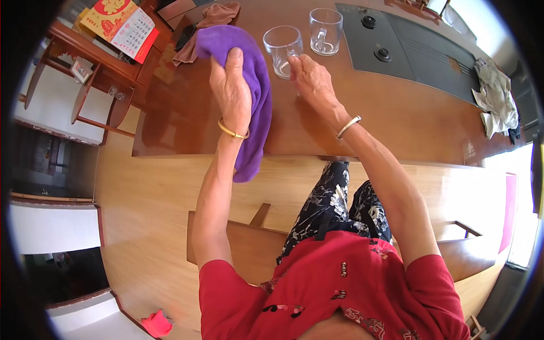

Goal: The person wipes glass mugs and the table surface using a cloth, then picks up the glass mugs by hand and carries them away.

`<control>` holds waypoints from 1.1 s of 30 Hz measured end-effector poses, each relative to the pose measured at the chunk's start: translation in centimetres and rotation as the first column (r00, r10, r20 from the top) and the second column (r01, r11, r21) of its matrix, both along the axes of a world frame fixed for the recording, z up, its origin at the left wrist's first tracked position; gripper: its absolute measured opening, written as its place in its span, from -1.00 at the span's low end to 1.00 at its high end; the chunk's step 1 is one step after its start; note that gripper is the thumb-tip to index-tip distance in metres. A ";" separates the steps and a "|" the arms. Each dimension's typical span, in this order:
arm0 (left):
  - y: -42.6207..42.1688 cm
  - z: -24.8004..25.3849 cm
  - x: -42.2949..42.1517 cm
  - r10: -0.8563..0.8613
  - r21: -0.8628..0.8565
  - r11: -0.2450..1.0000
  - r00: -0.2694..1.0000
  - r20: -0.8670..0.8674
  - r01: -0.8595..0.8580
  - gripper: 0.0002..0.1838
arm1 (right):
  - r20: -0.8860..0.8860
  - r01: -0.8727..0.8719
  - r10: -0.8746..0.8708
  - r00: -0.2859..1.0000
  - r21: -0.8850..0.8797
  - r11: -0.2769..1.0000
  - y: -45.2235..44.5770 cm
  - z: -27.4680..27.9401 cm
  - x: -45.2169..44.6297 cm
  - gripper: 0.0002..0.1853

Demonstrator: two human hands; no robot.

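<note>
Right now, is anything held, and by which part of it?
The left hand holds the cloth near its upper end; the right hand holds a mug at its handle.

Left arm (pixel 215 192): reaches toward 12 o'clock | left hand (pixel 231 93): at 11 o'clock, gripping, thumb (pixel 234 62) up, fingers partly hidden | right arm (pixel 391 175): bent, forearm slanting toward 11 o'clock | right hand (pixel 313 82): at 1 o'clock, fingers curled in a pinch, knuckles up

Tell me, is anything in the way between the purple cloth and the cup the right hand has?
Nothing visible, just tabletop, between the purple cloth and the cup. The right hand is on the cup's other side.
</note>
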State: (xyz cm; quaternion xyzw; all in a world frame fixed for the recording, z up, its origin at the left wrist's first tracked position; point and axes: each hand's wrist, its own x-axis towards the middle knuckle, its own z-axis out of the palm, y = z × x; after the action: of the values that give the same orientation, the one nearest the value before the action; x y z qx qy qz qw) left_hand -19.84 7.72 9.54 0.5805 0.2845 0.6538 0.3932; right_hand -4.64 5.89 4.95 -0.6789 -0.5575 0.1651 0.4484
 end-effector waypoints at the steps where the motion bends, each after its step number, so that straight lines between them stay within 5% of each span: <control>1: 0.3 0.2 0.7 -0.028 0.013 1.000 0.999 -0.042 0.028 -0.57 | -0.004 0.008 -0.008 1.000 -0.004 1.000 -0.2 -0.1 0.3 -0.64; 6: 1.1 -0.2 2.9 -0.150 -0.040 0.989 0.975 -0.164 0.145 -0.56 | 0.195 0.054 -0.090 0.977 0.186 0.981 -3.1 -0.3 1.1 -0.60; 17: 0.6 1.6 4.7 -0.232 -0.002 0.962 0.820 -0.523 0.271 -0.58 | 0.037 0.160 -0.177 0.983 0.285 0.945 -4.4 -2.7 2.1 -0.64; 20: 0.7 1.9 5.9 -0.138 0.073 0.960 0.683 -0.718 0.271 -0.63 | -0.032 0.108 -0.104 0.994 0.368 0.924 -4.3 -3.9 2.4 -0.68; 22: 1.1 1.9 6.9 0.322 0.404 0.866 0.290 -0.901 0.293 -0.62 | -0.079 0.075 -0.045 0.996 0.437 0.897 -4.6 -3.9 2.4 -0.70; 24: 0.9 2.5 8.1 0.295 0.352 0.898 0.233 -0.927 0.264 -0.63 | -0.424 -0.018 0.104 0.900 0.202 0.979 -5.1 -3.8 2.5 -0.76; 25: 0.8 2.7 8.7 0.267 0.305 0.925 0.184 -0.946 0.228 -0.64 | -0.431 -0.009 0.099 0.897 0.205 0.979 -5.0 -3.9 2.5 -0.76; 27: 0.9 2.4 9.4 0.259 0.296 0.927 0.177 -0.949 0.232 -0.64 | -0.182 0.070 -0.019 0.983 0.275 0.959 -4.6 -4.3 2.5 -0.77; 33: 2.5 2.5 9.1 0.175 0.220 0.920 0.163 -0.971 0.325 -0.66 | -0.055 0.070 -0.055 0.997 0.326 0.943 -4.2 -4.8 1.9 -0.75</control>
State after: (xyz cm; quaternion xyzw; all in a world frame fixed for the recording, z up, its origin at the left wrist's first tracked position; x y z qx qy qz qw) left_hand -10.73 10.19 12.08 0.9404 0.3074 0.1429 0.0274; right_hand -2.71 1.67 0.10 -0.6085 -0.5451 0.0710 0.5723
